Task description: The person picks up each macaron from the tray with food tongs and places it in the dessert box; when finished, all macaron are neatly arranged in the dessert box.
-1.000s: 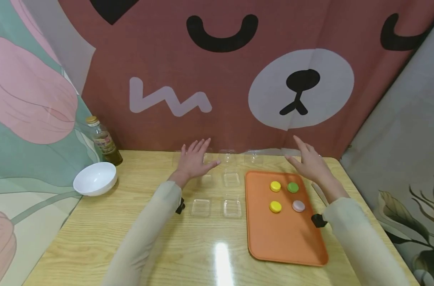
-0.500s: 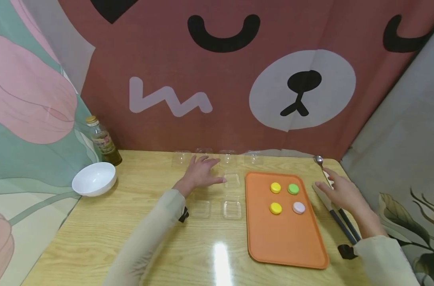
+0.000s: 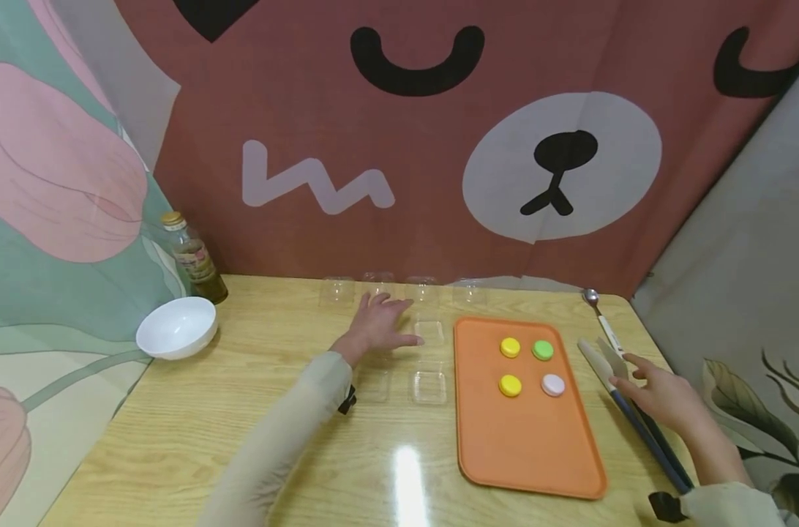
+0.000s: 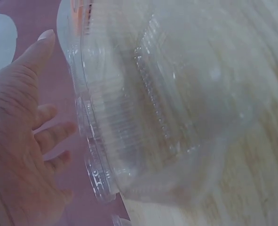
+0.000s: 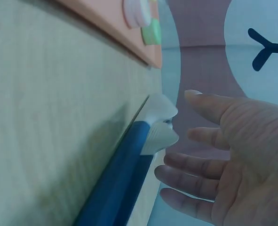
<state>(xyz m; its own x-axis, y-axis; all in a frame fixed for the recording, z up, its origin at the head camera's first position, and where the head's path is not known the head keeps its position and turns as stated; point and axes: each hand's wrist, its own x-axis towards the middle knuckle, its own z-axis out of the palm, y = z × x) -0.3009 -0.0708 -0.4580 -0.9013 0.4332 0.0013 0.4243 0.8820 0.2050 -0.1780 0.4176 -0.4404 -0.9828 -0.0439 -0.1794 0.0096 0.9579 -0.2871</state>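
Note:
My left hand (image 3: 378, 326) hovers over the clear plastic boxes, fingers spread and holding nothing. One clear box (image 4: 167, 103) fills much of the left wrist view, apart from the fingers. On the right, my right hand (image 3: 664, 394) reaches over two dark-handled knives, its fingers loosely extended; in the right wrist view it stays apart from the knife handles (image 5: 113, 174). One knife's blade (image 3: 593, 359) lies beside the tray. A long spoon with a white handle (image 3: 608, 329) lies just beyond the fingertips.
An orange tray (image 3: 531, 446) carries two yellow macarons, a green macaron (image 3: 542, 350) and a pale lilac macaron (image 3: 553, 385). More clear boxes (image 3: 469, 293) line the table's back edge. At the left stand a white bowl (image 3: 177, 328) and a bottle of brown liquid (image 3: 198, 265).
My right hand has moved right and toward me, from beyond the tray to above the knives. My left hand has come slightly nearer and to the right, over the boxes.

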